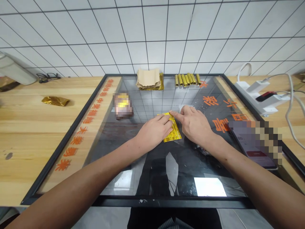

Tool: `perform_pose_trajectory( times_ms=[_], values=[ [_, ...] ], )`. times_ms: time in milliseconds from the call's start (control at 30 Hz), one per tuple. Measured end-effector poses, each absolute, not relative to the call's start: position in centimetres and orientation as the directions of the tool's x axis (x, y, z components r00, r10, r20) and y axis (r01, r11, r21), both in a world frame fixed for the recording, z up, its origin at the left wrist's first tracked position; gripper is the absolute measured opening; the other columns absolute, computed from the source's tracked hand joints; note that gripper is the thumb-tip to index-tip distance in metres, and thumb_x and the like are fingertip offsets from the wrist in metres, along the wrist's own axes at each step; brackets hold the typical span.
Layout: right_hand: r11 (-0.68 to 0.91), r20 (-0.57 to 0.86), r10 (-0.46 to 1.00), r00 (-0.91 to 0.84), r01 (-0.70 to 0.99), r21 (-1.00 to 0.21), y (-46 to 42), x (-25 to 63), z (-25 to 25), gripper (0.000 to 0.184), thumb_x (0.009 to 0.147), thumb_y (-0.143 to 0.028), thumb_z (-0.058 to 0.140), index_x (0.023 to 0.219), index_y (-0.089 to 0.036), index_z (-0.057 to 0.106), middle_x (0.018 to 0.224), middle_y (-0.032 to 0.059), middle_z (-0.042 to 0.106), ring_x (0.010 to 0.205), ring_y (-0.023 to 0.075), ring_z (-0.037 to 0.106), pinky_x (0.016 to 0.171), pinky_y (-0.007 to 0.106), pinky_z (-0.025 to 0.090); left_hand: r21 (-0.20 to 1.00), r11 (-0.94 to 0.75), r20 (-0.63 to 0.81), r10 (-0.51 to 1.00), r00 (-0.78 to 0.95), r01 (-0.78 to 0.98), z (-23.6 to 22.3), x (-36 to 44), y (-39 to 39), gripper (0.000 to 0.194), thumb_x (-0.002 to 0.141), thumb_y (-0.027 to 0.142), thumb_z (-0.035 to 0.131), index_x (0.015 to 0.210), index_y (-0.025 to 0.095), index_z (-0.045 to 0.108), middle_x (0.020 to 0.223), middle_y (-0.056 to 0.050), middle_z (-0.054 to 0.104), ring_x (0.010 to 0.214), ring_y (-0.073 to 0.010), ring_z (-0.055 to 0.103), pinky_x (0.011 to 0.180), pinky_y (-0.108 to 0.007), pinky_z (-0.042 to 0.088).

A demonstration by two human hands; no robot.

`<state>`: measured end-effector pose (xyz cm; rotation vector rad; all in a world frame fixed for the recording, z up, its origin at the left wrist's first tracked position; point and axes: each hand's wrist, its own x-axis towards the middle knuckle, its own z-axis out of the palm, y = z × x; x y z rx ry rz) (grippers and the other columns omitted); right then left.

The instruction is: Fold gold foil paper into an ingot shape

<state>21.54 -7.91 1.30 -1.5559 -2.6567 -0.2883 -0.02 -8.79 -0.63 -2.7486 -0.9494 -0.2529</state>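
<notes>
A gold foil sheet (172,136) lies near the middle of a black-framed glass panel (166,199), which is set into a wooden tabletop (35,127) below a white tiled wall (152,28). Orange characters (215,114) run along the panel's left and right sides. Beyond the panel's right edge sits a white power strip (252,92) with tangled white cables (289,108). On the wood beyond its left edge lie a crumpled piece of gold foil (55,101) and, farther back, a pair of black glasses (49,77). A dark device (252,144), partly pixelated, lies on the glass near the right edge, and a pixelated object with gold showing on it (122,106) sits left of the hands. Along the far edge of the glass are a stack of tan paper on gold foil (149,79) and, just to its right, a row of short gold tubes (187,79). The left hand (154,129) rests flat over the sheet's upper part, covering much of it. The right hand (194,124) is beside it with its index finger (176,115) stretched out, the tip on the sheet's upper edge. The hands are close together but apart, and neither is clamped on the sheet.
</notes>
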Motion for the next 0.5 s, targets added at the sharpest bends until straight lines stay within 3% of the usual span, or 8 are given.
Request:
perform_pose_trajectory(
  times_ms=[200, 500],
  values=[
    [0.467, 0.127, 0.864, -0.487, 0.871, 0.154, -8.0, 21.4, 1.5, 0.052, 0.104, -0.016, 0.048, 0.152, -0.025, 0.065, 0.117, 0.0156, 0.064, 0.098, 0.0295, 0.055, 0.075, 0.039, 0.037, -0.126, -0.769, 0.235, 0.591, 0.772, 0.627, -0.6, 0.0, -8.8, 0.030, 0.116, 0.026, 0.044, 0.112, 0.015, 0.071, 0.125, -0.012, 0.073, 0.126, -0.0265, 0.064, 0.106, -0.042, 0.054],
    [0.517, 0.163, 0.833, -0.530, 0.848, 0.113, -8.5, 22.4, 0.9, 0.057, 0.099, -0.013, 0.054, 0.154, -0.027, 0.063, 0.118, 0.0138, 0.063, 0.099, 0.0292, 0.054, 0.077, 0.039, 0.039, -0.215, -0.772, 0.196, 0.565, 0.801, 0.598, -0.3, 0.0, -8.9, 0.027, 0.115, 0.026, 0.047, 0.109, 0.015, 0.072, 0.124, -0.010, 0.073, 0.126, -0.0268, 0.064, 0.108, -0.041, 0.052]
  ],
)
